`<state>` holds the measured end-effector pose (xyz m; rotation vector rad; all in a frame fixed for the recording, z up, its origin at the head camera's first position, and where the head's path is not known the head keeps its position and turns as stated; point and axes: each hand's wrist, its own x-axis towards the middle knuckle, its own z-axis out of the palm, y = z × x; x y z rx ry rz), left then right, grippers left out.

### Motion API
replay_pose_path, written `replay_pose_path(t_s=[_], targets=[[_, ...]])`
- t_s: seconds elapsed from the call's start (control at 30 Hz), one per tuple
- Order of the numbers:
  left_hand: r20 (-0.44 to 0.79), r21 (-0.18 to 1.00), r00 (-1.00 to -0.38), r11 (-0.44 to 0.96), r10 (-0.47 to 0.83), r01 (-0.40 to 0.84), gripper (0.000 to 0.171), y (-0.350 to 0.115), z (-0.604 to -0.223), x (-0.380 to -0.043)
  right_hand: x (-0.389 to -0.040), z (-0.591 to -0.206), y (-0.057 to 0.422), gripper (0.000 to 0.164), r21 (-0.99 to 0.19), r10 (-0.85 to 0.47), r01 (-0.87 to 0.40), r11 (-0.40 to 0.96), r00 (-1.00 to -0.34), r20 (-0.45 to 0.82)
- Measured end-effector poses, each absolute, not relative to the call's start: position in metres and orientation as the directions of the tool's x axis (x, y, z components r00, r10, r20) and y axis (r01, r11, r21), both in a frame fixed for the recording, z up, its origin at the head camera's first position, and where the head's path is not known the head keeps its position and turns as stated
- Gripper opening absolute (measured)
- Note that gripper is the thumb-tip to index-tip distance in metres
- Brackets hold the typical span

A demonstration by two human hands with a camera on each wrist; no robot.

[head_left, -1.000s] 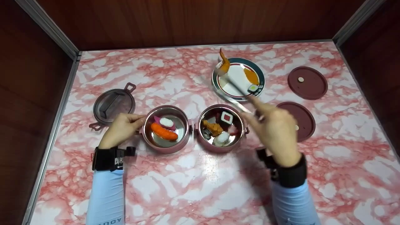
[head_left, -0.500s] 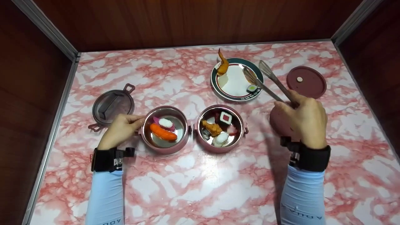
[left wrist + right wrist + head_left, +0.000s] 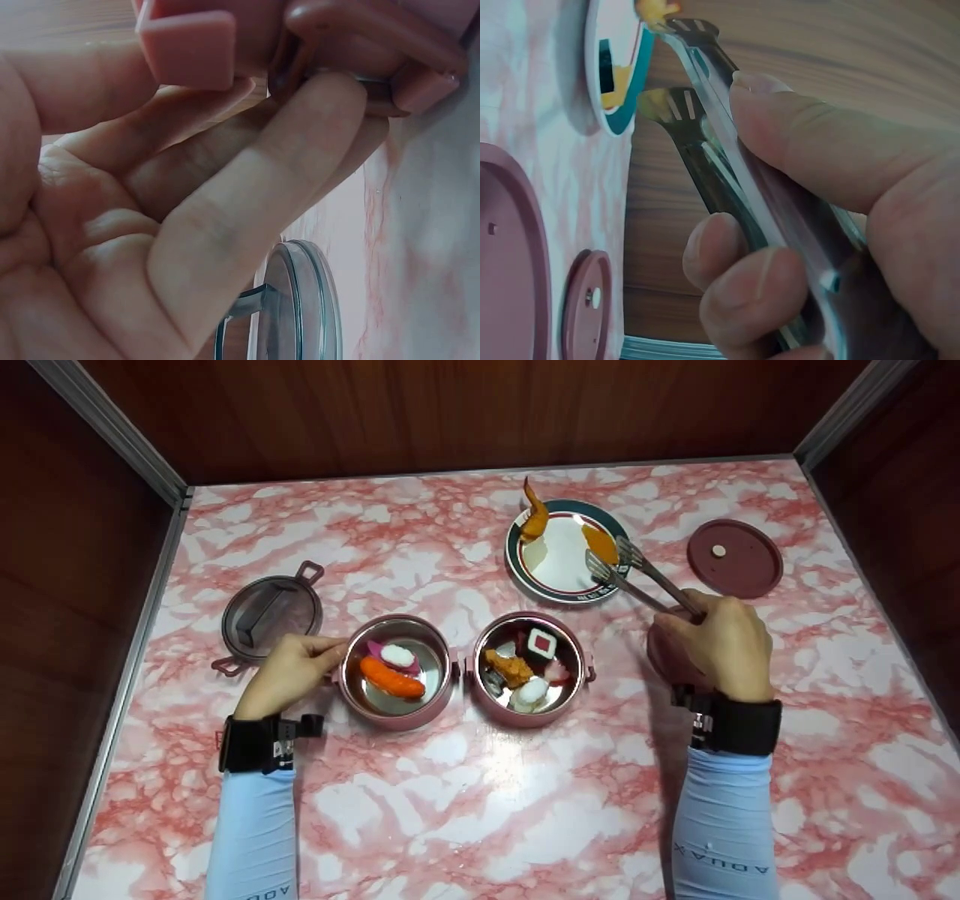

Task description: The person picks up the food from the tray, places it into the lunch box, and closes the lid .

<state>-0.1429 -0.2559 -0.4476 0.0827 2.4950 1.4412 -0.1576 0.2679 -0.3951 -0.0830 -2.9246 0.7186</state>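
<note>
My left hand (image 3: 289,675) grips the side handle (image 3: 367,34) of a pink steel-lined pot (image 3: 397,720); inside lie an orange sausage (image 3: 391,679) and a white-topped piece on pink (image 3: 397,655). My right hand (image 3: 727,649) holds metal tongs (image 3: 660,581), thumb on one arm and curled fingers on the other. Their spread tips hang over the right side of a green-rimmed plate (image 3: 555,562), covering the small sushi roll there. On that plate are a chicken wing (image 3: 535,523) and an orange-brown piece (image 3: 598,541).
A second pink pot (image 3: 525,718) stands close right of the first, holding a square sushi roll (image 3: 541,643), fried chicken (image 3: 510,667) and other toy food. A see-through lid (image 3: 274,615) lies at left. Maroon lids (image 3: 746,570) lie at right, one partly under my right hand.
The tongs swung right from near the chicken wing, then came down and slightly left, their tips now over the small sushi roll. The left hand stays on the pot.
</note>
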Motion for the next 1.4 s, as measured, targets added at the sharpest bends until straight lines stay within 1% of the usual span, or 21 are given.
replay_pose_path(t_s=[0.13,0.33,0.57,0.77,1.17,1.4], targets=[[-0.188,0.859,-0.966,0.506,0.176,-0.075,0.03,-0.2554,-0.4467,-0.1425,-0.1597,-0.3994,0.2681,0.034,-0.461,0.075,0.021,0.887,-0.992,0.1],[-0.188,0.857,-0.967,0.51,0.172,-0.076,0.029,-0.2555,-0.4471,-0.1424,-0.1602,-0.4014,0.267,0.028,-0.456,0.077,0.015,0.89,-0.99,0.117],[-0.187,0.851,-0.968,0.519,0.169,-0.074,0.029,-0.2559,-0.4479,-0.1425,-0.1605,-0.4026,0.2669,0.028,-0.448,0.078,0.015,0.894,-0.989,0.123],[-0.183,0.844,-0.968,0.533,0.17,-0.066,0.029,-0.2564,-0.4479,-0.1425,-0.1603,-0.4025,0.2676,0.024,-0.439,0.082,0.023,0.898,-0.99,0.114],[-0.204,0.857,-0.966,0.507,0.161,-0.097,0.028,-0.2545,-0.4468,-0.143,-0.1601,-0.4021,0.2687,0.03,-0.435,0.091,0.04,0.899,-0.991,0.097],[-0.197,0.848,-0.967,0.524,0.164,-0.084,0.028,-0.2549,-0.447,-0.143,-0.1598,-0.4012,0.2684,0.031,-0.429,0.098,0.049,0.902,-0.991,0.094]])
